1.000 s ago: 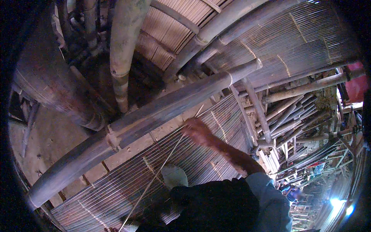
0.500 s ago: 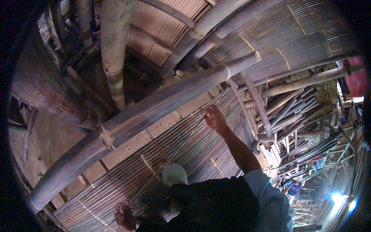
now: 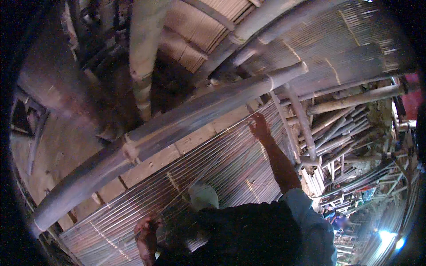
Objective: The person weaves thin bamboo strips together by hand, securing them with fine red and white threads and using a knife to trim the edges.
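Note:
A slatted mat of thin, stick-like strips, crossed by pale binding rows, slants below me. My right hand is at its upper edge, fingers bent around what looks like the end of a thin strip. That strip runs down-left along the mat's edge; blur hides exactly how it is gripped. Over the mat's lower left part is my left hand, its fingers curled closed. Whatever they pinch is too dark and fine to make out. A pale rounded object shows between my arms, beside my dark clothing.
A thick bamboo pole lies diagonally just beyond the mat, with an upright bamboo post behind it. Another slatted panel is at upper right. Cut bamboo pieces are stacked at right. A person is in the distance.
My right hand has moved slightly right and up to the mat's edge. The strip that slanted across the mat now appears along that edge. The whole view has shifted a little.

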A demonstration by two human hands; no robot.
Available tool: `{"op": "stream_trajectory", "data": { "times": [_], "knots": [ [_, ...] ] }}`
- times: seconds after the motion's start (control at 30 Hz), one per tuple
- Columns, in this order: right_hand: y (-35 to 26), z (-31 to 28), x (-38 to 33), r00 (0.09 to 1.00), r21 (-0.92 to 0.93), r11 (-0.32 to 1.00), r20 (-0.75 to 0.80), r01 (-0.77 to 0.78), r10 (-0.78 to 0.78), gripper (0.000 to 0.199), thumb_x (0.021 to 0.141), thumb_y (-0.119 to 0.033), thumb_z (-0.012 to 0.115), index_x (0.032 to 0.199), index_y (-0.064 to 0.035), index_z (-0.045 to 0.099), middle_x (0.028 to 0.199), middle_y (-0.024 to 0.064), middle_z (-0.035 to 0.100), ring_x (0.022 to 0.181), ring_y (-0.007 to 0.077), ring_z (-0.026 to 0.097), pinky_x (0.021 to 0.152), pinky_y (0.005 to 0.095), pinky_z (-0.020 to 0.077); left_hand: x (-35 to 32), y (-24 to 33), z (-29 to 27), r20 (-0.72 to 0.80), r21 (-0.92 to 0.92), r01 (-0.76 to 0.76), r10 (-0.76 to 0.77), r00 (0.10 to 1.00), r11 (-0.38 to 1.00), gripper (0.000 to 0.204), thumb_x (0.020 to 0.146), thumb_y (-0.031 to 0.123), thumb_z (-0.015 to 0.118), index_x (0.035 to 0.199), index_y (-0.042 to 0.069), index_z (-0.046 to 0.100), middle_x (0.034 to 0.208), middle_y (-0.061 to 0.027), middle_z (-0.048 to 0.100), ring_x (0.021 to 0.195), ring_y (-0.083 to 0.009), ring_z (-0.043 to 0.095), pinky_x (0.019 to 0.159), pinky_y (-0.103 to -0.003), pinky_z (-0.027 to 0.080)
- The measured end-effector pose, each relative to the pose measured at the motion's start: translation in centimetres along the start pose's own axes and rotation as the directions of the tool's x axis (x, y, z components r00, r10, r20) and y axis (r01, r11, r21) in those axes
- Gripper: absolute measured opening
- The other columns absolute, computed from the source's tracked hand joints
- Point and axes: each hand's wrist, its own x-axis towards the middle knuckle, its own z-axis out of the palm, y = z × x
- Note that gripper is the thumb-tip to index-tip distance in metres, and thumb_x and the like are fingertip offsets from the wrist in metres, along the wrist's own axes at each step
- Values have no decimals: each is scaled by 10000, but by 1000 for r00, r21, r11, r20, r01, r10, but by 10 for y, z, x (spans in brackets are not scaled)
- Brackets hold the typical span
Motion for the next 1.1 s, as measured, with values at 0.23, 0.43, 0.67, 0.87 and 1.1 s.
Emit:
{"op": "stream_trajectory", "data": {
  "times": [0.23, 0.43, 0.67, 0.87, 1.1],
  "knots": [
    [-131, -18, 25, 930, 284, 917, 159, 279, -332, 640, 745, -225, 797, 1312, -99, 529, 1303, 111, 537, 1268, 319, 453, 1079, 445, 353, 2, 55, -18, 71, 415, 357, -421, 904, 837, 440, 971, 341, 595, 1281, 30, 576, 1043, -99, 701, 791, -141, 668, 602, -275, 543],
    [-311, -86, 7, 877, 689, 718, 399, -94, -268, 510, 805, -172, 742, 1265, -53, 557, 1308, 144, 531, 1253, 303, 481, 1041, 418, 416, -38, 43, -145, -514, 742, 76, 493, 702, 666, 339, 858, 271, 736, 1048, 4, 645, 724, -95, 645, 603, -169, 601, 568, -311, 494],
    [-418, -62, -2, 642, 646, 655, 318, 391, -697, 461, 750, -167, 783, 1157, -40, 606, 1230, 168, 532, 1159, 361, 517, 974, 434, 450, -79, 97, -241, -414, 884, 435, 724, 552, 173, 783, 651, 122, 766, 1380, 148, 481, 1448, -222, 351, 1319, -417, 344, 1106, -500, 338],
    [-422, -55, 2, 585, 675, 568, 244, 470, -774, 406, 713, -165, 801, 1056, -22, 638, 1115, 155, 535, 1056, 344, 549, 922, 440, 466, -92, 77, -300, -424, 889, 403, 718, 551, 216, 457, 615, 127, 843, 1040, 118, 676, 1371, -217, 480, 1307, -392, 411, 1083, -471, 373],
    [-420, -81, -11, 617, 548, 781, 513, 299, -596, 370, 815, -284, 754, 1067, -29, 665, 1123, 184, 600, 1065, 370, 568, 928, 473, 462, -63, 100, -270, -282, 948, 252, 888, 365, 197, 232, 755, 79, 760, 882, 39, 571, 1318, -242, 541, 1327, -443, 404, 1106, -537, 294]
  ]
}}
